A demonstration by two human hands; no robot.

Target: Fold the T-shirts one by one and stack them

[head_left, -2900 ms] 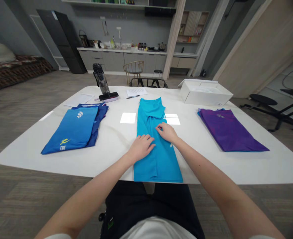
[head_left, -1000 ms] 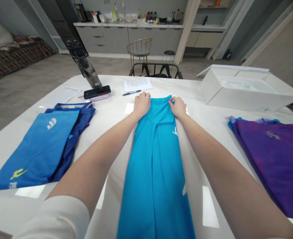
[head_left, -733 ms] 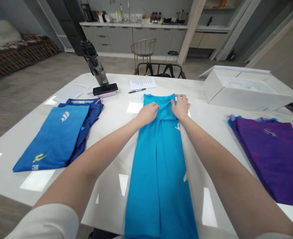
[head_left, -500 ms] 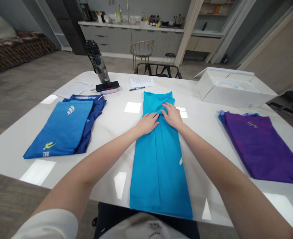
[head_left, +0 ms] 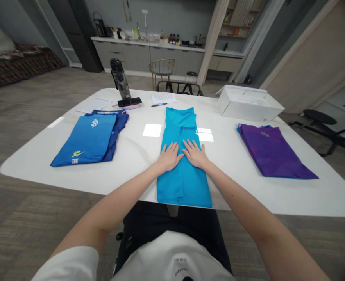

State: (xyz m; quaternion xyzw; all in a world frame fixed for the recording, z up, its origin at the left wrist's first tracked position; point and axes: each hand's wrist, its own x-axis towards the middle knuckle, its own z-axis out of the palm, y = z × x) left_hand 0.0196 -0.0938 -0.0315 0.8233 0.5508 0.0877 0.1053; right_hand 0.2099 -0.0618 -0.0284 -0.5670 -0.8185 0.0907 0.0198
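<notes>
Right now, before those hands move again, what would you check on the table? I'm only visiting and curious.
1. Left hand flat on the folded teal shirt: ok.
2. Right hand flat on it too: ok.
3. Near end of the shirt clear of the edge of the table: not ok, it reaches the edge.
4. Blue shirts and purple shirt apart from it: ok.
5. Contents of the open white box: cannot tell.

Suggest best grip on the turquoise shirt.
Probably the near end of the turquoise shirt, from the person's side: it lies at the edge of the white table, so fingers can slide under there, clear of the left hand and right hand resting on its middle.
</notes>
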